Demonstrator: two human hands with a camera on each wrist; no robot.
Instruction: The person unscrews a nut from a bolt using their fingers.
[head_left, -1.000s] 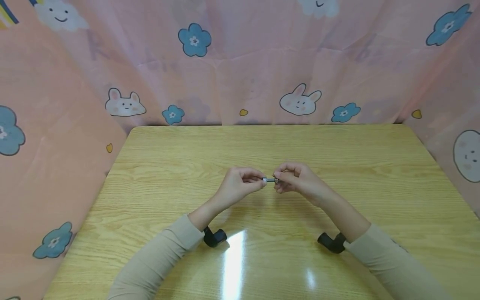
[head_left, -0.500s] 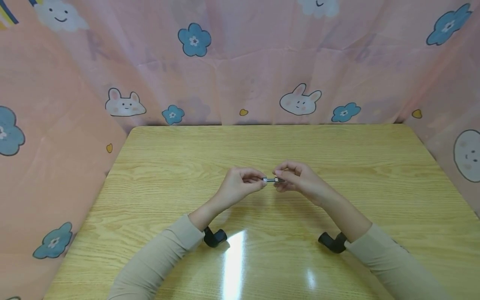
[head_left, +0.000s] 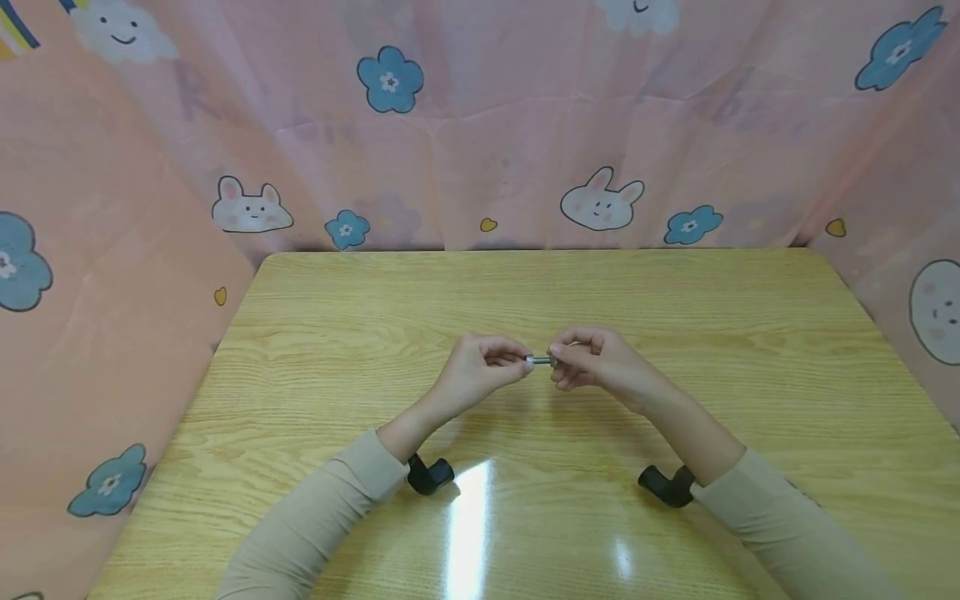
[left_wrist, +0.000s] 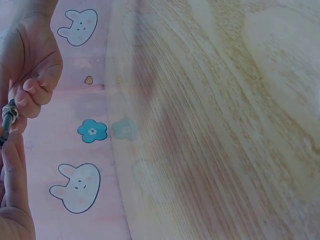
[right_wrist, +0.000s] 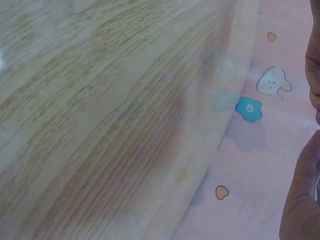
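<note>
A small silver bolt (head_left: pixel 541 361) is held level above the table between the two hands. My left hand (head_left: pixel 483 365) pinches its left end between thumb and fingers, hiding that end. At the other end, a nut (left_wrist: pixel 10 111) is on the threaded shank, seen best in the left wrist view. My right hand (head_left: pixel 603 367) pinches the nut with thumb and index finger, the other fingers curled below. In the left wrist view the right hand (left_wrist: pixel 32 65) is above and the left hand (left_wrist: pixel 14 185) below. The right wrist view shows only parts of the hands, with the bolt out of sight.
A wood-grain table (head_left: pixel 375 308) spreads beneath both hands, with light glaring off its near part. Behind and beside it hangs a pink curtain (head_left: pixel 480 142) printed with rabbits and flowers. A black wrist camera (head_left: pixel 430 475) sits under the left sleeve, another (head_left: pixel 666 486) under the right.
Half a second ago the right fingertips were spread a little and the nut showed between them; now they have closed over it again. The left hand and bolt stay in place.
</note>
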